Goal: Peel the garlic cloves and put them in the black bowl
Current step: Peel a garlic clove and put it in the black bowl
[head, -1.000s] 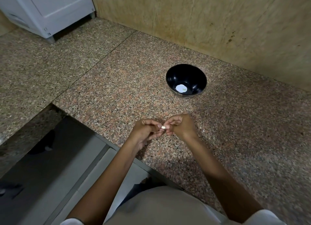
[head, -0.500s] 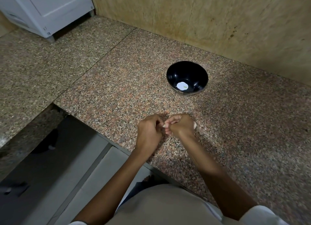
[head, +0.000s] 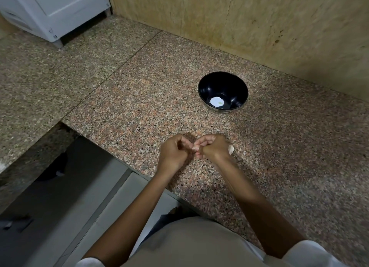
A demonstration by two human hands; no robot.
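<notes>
clove [head: 194, 146] pinched by left hand [head: 173, 152] and right hand [head: 214, 148] | likely light, slippery; grip ends | bowl [head: 207, 86] at 1 o'clock

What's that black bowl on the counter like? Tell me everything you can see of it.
The black bowl is round and deep, glossy inside, with a silvery-looking edge showing low on its near side. It stands upright on the speckled stone counter, close to the wall, and nothing but the counter touches it. On its bottom lies a white round patch with a small green mark, perhaps a sticker.
</notes>
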